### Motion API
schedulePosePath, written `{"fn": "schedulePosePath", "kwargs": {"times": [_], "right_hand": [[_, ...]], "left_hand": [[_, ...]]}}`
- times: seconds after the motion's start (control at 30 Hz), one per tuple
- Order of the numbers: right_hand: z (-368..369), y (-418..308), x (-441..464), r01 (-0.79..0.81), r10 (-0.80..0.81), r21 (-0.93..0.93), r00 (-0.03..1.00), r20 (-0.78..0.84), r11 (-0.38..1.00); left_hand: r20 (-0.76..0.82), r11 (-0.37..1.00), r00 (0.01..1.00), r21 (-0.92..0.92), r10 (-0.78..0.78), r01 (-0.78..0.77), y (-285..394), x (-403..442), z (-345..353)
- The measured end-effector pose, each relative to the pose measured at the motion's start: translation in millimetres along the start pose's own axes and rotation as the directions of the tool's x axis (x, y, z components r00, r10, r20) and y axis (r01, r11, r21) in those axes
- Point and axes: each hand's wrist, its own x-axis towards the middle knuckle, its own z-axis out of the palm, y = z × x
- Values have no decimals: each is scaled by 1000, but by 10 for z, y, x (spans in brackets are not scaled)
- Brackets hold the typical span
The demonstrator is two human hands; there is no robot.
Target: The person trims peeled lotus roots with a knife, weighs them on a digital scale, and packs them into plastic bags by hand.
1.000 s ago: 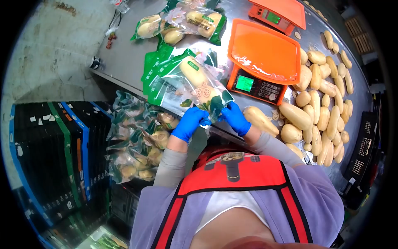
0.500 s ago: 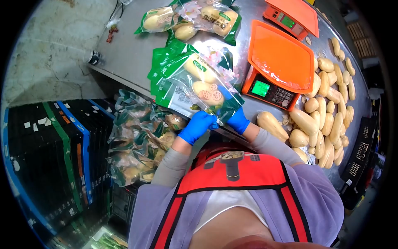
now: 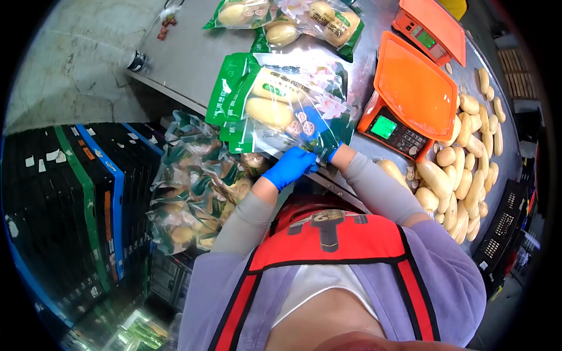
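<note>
A clear and green plastic bag (image 3: 272, 111) with pale lotus root pieces lies near the table's front edge, over several flat green bags (image 3: 225, 96). My left hand (image 3: 291, 167), in a blue glove, is closed on the bag's gathered near edge. My right hand (image 3: 316, 133), also blue-gloved, is inside the bag or behind its clear film, beside the root pieces; its fingers are partly covered by printed film. More filled bags (image 3: 281, 32) lie farther back on the table.
An orange scale (image 3: 415, 88) stands right of the bag, another orange scale (image 3: 432, 29) behind it. Loose lotus roots (image 3: 462, 175) cover the table's right side. Bagged roots (image 3: 193, 199) are piled at lower left beside stacked dark crates (image 3: 52, 199). A bottle (image 3: 137, 61) lies at the table's left corner.
My right hand has moved from the bag's near edge to farther in, among the root pieces. My left hand stays on the edge. The view has shifted, moving the scales rightward.
</note>
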Motion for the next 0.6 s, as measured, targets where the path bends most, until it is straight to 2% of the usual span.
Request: {"fn": "schedulePosePath", "kwargs": {"times": [0.1,0.17,0.3,0.37,0.4,0.43,0.47,0.5,0.53,0.57,0.6], "right_hand": [[29,41,24,-18,17,35,999,28,999],[21,48,16,-22,19,66,999,45,998],[-19,179,-16,-75,56,227,994,89,971],[-115,306,-144,-173,127,428,983,135,887],[-202,371,-241,-264,203,547,964,171,794],[-292,391,-375,-363,294,677,930,222,640],[-441,280,-467,-498,418,793,841,343,351],[-591,168,-559,-540,527,841,720,451,18],[-721,-66,-614,-414,556,882,689,465,-224],[-807,-200,-605,-256,580,860,649,491,-442],[-810,-186,-558,-264,550,864,683,481,-428]], "left_hand": [[-6,998,999,-43,53,-53,-26,55,-15],[-6,999,1000,40,-17,17,39,49,-71],[4,1000,1000,-8,-4,4,-12,48,-64],[65,987,985,-2,158,-158,-93,36,14],[29,979,979,39,200,-201,-88,-48,42],[-47,973,973,45,227,-225,-140,-125,25],[-94,963,960,71,266,-260,-154,-235,-42],[-144,953,944,97,298,-286,-186,-361,-109],[-245,936,903,116,353,-334,-270,-439,-172],[-353,936,869,192,348,-296,-307,-530,-238],[-418,930,839,39,348,-366,-386,-569,-276]]}}
